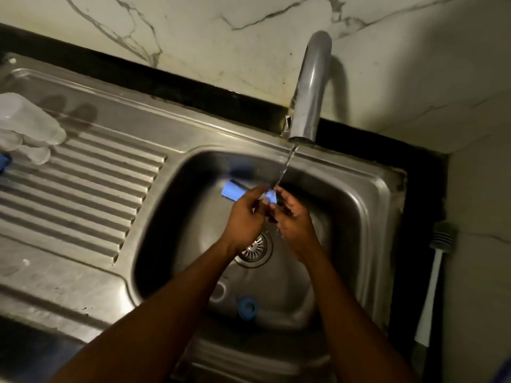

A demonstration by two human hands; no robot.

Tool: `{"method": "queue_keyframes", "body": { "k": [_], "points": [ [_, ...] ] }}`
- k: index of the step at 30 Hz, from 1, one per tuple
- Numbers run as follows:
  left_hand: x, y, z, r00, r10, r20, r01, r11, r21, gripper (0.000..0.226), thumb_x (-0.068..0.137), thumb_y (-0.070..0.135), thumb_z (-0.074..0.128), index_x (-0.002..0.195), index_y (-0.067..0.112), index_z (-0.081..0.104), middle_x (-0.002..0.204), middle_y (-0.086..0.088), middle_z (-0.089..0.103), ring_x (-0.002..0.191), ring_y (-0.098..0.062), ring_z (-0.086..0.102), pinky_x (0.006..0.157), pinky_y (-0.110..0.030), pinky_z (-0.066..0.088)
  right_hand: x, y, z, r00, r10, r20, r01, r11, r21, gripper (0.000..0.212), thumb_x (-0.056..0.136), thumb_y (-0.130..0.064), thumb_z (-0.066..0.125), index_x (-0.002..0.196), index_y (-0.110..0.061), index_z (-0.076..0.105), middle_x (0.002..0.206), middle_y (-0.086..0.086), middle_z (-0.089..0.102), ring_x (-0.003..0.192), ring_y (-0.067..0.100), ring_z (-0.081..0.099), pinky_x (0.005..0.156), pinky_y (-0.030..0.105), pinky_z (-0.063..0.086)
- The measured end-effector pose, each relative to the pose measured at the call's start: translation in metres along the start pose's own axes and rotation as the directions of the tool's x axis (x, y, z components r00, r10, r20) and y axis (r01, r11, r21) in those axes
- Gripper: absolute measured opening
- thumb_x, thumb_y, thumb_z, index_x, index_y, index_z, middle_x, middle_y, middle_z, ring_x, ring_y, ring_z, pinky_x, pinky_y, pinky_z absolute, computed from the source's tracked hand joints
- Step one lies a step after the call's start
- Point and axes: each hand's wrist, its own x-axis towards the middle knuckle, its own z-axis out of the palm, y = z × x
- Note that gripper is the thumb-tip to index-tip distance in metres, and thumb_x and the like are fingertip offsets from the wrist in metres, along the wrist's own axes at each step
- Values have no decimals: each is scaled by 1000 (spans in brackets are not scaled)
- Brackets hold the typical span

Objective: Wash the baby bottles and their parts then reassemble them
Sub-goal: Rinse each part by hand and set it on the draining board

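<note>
Over the steel sink basin (356,217), my left hand (246,219) and my right hand (294,217) meet under the running stream from the tap (309,87). Between their fingertips they hold a small pale part (270,196); it is blurred and I cannot tell which bottle part it is. A light blue piece (233,191) lies in the basin just left of my left hand. A blue ring (247,307) and a clear ring (218,291) rest on the basin floor near the drain (255,248). Clear bottles (30,128) lie on the drainboard at far left.
The ribbed drainboard (83,186) stretches left of the basin. A brush with a white handle (431,280) leans against the wall on the right. A marble wall stands behind the tap. A blue item (5,161) peeks in at the left edge.
</note>
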Motion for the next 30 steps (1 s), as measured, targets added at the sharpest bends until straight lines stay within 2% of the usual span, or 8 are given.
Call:
{"method": "queue_keyframes", "body": {
  "k": [4, 7, 11, 15, 19, 22, 26, 30],
  "points": [
    [3, 7, 2, 998, 35, 44, -32, 996, -82, 22, 99, 6, 59, 104, 24, 70, 95, -6, 70, 74, -1, 66, 69, -16, 52, -9, -3, -2, 994, -98, -38, 95, 993, -73, 12, 97, -7, 63, 108, -9, 59, 98, 2, 70, 83, 4, 68, 73, 22, 52],
    [8, 10, 0, 999, -26, 23, 28, 992, -122, 29, 102, 12, 57, 86, 32, 70, 90, -7, 75, 83, -15, 73, 80, -31, 59, -15, -10, 1, 987, -159, -14, 157, 980, -119, 6, 99, -15, 62, 98, -17, 68, 86, -3, 70, 78, 7, 62, 72, 26, 50],
    [15, 21, -2, 990, -110, 93, 127, 972, -199, 25, 105, 18, 51, 96, 11, 73, 88, -12, 71, 74, -15, 66, 71, -30, 54, -18, -21, 5, 988, -153, -13, 150, 981, -124, 18, 104, -12, 50, 95, -12, 66, 64, -15, 62, 60, -3, 53, 60, 13, 43],
    [17, 19, -5, 969, -174, 177, 214, 948, -236, 30, 107, 27, 45, 105, 8, 68, 90, -6, 68, 82, -16, 62, 72, -32, 49, -10, -35, 15, 993, -66, -98, 57, 994, -89, 28, 106, -20, 46, 106, 0, 64, 69, -4, 58, 54, 1, 50, 52, 17, 40],
    [9, 19, -4, 976, -116, 186, 178, 914, -363, 31, 108, 28, 39, 125, 15, 61, 109, -10, 70, 96, -23, 67, 75, -32, 56, 2, -51, 21, 981, -140, -136, 79, 923, -378, 37, 102, -43, 51, 95, -14, 73, 80, -1, 71, 75, 10, 68, 69, 30, 54],
    [12, 25, -2, 986, -143, 81, 163, 916, -367, 34, 108, 26, 36, 111, 2, 61, 92, -18, 67, 78, -27, 63, 68, -36, 52, 3, -55, 26, 978, -117, -173, 8, 849, -528, 58, 97, -64, 40, 91, -17, 73, 82, 2, 72, 81, 19, 70, 74, 36, 56],
    [21, 36, -6, 966, -245, 81, 258, 918, -300, 38, 107, 21, 26, 98, -2, 55, 75, -20, 55, 54, -18, 48, 48, -28, 39, -14, -50, 23, 989, -142, -41, 122, 943, -309, 27, 106, -23, 47, 104, -5, 66, 99, 6, 55, 74, -2, 60, 74, 22, 48],
    [18, 38, -5, 913, -297, 280, 374, 885, -279, 48, 108, 36, 25, 93, 5, 58, 73, -15, 54, 51, -14, 46, 43, -24, 34, -24, -41, 20, 972, -200, -126, 181, 972, -152, 22, 103, -15, 53, 90, -2, 66, 99, 8, 53, 64, 6, 61, 63, 24, 52]
  ]
}}
